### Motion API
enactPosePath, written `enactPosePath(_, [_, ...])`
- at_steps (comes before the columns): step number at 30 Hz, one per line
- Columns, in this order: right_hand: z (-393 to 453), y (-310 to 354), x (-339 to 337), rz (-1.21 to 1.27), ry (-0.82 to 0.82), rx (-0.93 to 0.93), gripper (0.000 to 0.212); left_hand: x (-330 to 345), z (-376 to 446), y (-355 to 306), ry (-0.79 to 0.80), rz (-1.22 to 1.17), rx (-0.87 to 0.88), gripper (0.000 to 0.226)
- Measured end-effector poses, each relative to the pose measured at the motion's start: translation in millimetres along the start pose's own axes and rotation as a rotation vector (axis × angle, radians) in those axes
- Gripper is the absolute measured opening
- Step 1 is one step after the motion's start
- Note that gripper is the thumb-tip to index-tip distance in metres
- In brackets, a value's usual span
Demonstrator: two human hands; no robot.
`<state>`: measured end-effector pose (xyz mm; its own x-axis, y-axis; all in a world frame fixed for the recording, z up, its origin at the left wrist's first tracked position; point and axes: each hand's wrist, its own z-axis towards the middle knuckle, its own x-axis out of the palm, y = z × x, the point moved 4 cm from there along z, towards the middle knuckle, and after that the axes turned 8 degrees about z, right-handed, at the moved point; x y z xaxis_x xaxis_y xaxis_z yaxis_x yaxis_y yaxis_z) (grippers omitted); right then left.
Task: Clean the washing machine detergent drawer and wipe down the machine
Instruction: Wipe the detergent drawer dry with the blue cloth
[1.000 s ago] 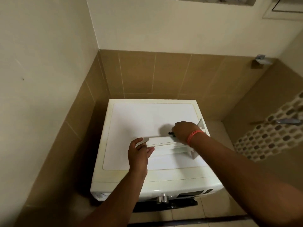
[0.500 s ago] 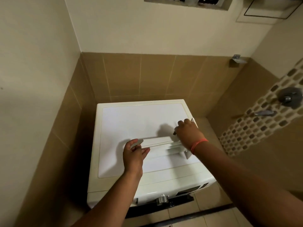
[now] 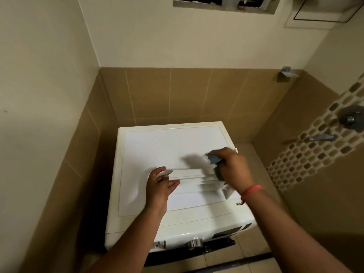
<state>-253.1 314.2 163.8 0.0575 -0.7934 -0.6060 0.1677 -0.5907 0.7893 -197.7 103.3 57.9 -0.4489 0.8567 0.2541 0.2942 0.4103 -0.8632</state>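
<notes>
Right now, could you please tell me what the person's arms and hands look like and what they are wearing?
Both forearms are bare, with no sleeves in view and no gloves. The left hand shows no ring or watch. Just behind the right hand, the wrist carries a thin orange-red thread band with a loose end hanging. No other markings are visible.

Brown wall tiles; mosaic strip; tap handle

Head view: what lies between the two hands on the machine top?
The white detergent drawer spans it in the head view: left hand holds one end, right hand the other.
</notes>
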Motion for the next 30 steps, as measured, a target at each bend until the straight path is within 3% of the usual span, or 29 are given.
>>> enactPosePath(2, [2.8,-18.5,-47.2,-0.037,-0.285,0.096,0.043,-0.9,1.0,-1.5,0.006,0.032,0.018,0.037])
enactPosePath(4, [5.0,-49.3,-76.1,-0.057,-0.408,0.261,0.035,-0.4,2.4,-0.5,0.01,0.06,0.039,0.038])
enactPosePath(9, [0.7,-110.2,-51.4,0.472,-0.186,0.55,0.037,2.2,-0.9,1.8,0.048,0.117,0.109,0.042])
enactPosePath(13, [-10.4,-120.1,-39.0,0.738,-0.316,0.598,0.035,-5.2,-2.3,6.6,0.034,0.282,0.186,0.044])
enactPosePath(20, [-41.8,-127.9,-10.5,0.793,-0.328,0.569,0.048,-12.8,-12.7,43.5,-0.028,0.778,0.271,0.046])
enactPosePath(23, [-41.6,-137.3,2.6,0.703,-0.304,0.585,0.041,-11.9,-13.8,56.9,-0.07,1.019,0.266,0.042])
enactPosePath(30, [-36.2,-153.4,19.0,0.694,-0.194,0.661,0.041,-15.4,-20.6,73.4,-0.062,1.174,0.271,0.052])
